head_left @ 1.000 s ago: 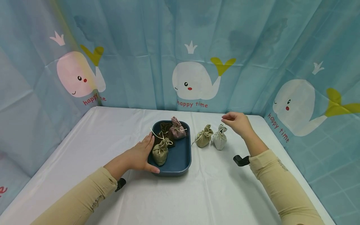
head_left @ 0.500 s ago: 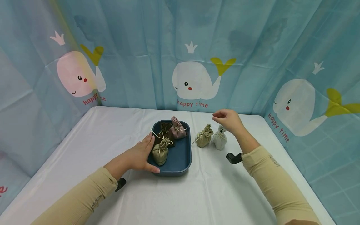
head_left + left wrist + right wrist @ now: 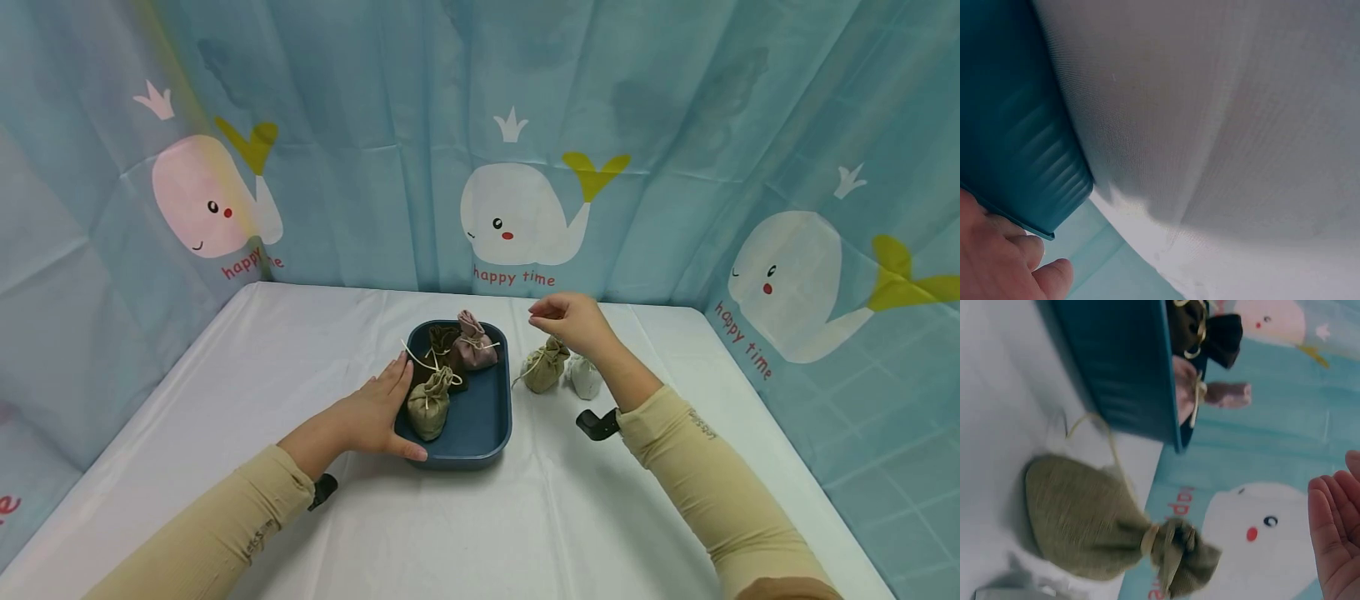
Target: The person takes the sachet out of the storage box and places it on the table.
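My left hand (image 3: pixel 372 414) rests on the left rim of a dark blue rectangular tub (image 3: pixel 480 425), thumb at its front corner. Inside the tub sit a khaki drawstring pouch (image 3: pixel 429 408), a dark brown pouch (image 3: pixel 456 375) and a mauve pouch (image 3: pixel 476 348). My right hand (image 3: pixel 576 323), fingers loosely bent and holding nothing, hovers above two pouches on the table right of the tub. One is an olive drawstring pouch (image 3: pixel 543 373), large in the right wrist view. The other, a pale grey pouch (image 3: pixel 584 380), is partly hidden behind my right hand.
A white cloth (image 3: pixel 450 533) covers the table. Light blue curtains (image 3: pixel 360 208) printed with whales stand round the back and sides. Part of the tub's ribbed outer wall (image 3: pixel 1041 156) fills the left of the left wrist view.
My right hand has moved left, from beside the grey pouch to above the olive one, and now covers the grey pouch's top. The left hand and tub have stayed put.
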Demonstrator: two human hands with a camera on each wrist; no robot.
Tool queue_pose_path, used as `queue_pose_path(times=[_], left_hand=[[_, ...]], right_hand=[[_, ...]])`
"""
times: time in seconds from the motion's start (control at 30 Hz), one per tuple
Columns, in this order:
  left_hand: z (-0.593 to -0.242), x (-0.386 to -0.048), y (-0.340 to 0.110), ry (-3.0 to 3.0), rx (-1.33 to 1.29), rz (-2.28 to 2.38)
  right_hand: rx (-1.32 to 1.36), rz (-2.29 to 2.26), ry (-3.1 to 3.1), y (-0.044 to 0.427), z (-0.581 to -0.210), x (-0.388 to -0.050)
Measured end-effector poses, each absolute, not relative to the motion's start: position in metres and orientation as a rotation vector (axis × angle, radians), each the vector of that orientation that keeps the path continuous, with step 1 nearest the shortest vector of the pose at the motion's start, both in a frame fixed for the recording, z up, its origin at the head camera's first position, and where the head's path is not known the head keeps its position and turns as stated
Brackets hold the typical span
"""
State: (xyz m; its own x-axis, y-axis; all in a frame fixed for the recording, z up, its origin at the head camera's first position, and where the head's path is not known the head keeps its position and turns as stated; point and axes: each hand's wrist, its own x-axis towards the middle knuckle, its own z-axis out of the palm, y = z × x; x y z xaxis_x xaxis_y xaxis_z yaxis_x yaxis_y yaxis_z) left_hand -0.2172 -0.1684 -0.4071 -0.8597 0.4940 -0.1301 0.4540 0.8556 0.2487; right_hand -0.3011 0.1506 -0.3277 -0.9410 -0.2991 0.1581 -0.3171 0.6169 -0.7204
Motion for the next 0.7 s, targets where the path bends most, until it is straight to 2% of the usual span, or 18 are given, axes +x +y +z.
queue_pose_path(times=[0.7], left_hand=[[-0.406,-0.217,-0.167,2.829,0.727,0.320]], right_hand=[[0.809,1.113,-2.880,0.094,-0.331,-0.289]])
